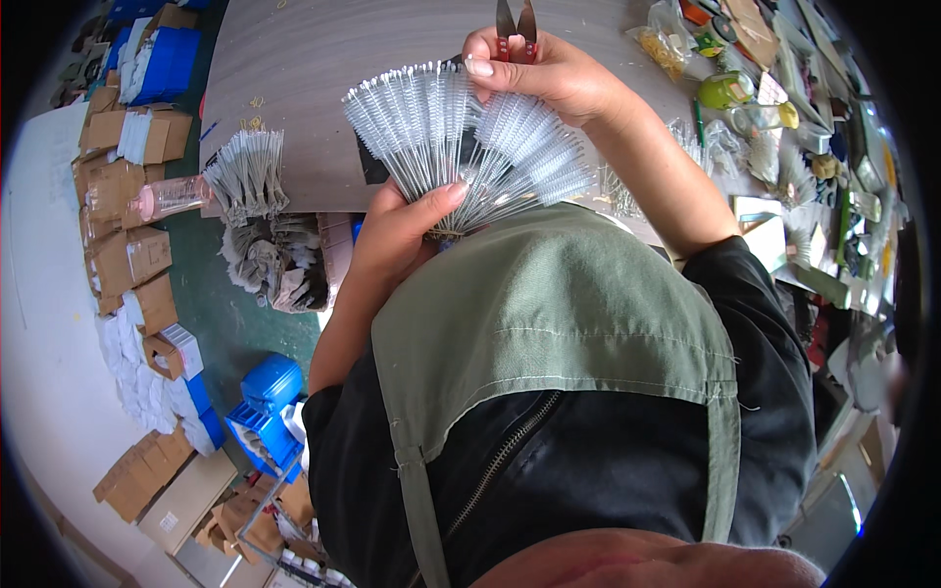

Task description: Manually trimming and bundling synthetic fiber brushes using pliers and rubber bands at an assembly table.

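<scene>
My left hand (pixel 407 223) grips a fanned bundle of thin white wire brushes (pixel 461 137) by their twisted wire stems, thumb pressed across the base. The bristle ends spread out toward the table. My right hand (pixel 544 73) is above the fan's far edge and holds small metal snips (pixel 517 22) with red handles, blades pointing away from me. The fingers of that hand touch the bristle tips. A green apron and a black jacket fill the lower middle of the view.
A grey wood-grain table (pixel 314 59) lies ahead, with another bunch of brushes (pixel 245 174) on its left edge. Cluttered bags, bottles and tools (pixel 774 108) crowd the right. Cardboard boxes (pixel 132 255) and blue crates (pixel 265 402) stand on the green floor at left.
</scene>
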Demonstrator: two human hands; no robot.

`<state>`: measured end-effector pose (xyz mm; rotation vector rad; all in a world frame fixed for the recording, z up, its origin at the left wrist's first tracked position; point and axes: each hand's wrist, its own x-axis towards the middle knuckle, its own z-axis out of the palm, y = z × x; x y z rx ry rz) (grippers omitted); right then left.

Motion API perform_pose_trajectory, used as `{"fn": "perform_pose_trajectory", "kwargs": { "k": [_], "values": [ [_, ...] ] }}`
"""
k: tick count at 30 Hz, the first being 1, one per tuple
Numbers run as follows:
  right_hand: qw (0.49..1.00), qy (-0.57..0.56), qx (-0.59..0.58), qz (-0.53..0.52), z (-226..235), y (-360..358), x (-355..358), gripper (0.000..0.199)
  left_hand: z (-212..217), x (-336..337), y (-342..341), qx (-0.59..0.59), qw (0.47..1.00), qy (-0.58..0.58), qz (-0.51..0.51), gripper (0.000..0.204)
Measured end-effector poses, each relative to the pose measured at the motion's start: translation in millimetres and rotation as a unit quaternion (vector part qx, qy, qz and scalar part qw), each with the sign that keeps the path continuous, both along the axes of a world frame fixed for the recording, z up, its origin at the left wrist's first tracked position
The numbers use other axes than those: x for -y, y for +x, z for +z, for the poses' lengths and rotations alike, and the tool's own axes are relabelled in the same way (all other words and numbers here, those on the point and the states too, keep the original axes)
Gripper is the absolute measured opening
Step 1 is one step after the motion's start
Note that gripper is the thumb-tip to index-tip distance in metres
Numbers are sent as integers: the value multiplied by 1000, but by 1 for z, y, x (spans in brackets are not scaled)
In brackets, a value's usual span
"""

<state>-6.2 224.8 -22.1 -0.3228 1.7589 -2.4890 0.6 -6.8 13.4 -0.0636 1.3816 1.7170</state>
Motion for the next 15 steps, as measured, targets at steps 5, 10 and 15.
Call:
{"fn": "perform_pose_trajectory", "kwargs": {
  "k": [5, 10, 15],
  "values": [
    [1000, 7, -15, -22, 2, 0, -1, 23, 0, 0, 2, -16, 1000, 11, 4, 33],
    [999, -25, 5, 19, 0, -3, -4, 28, -1, 1, 0, -15, 1000, -12, -8, 31],
    [999, -46, 10, -12, -2, -5, -7, 26, -5, -3, -3, -7, 1000, 10, -2, 31]
  ]
}}
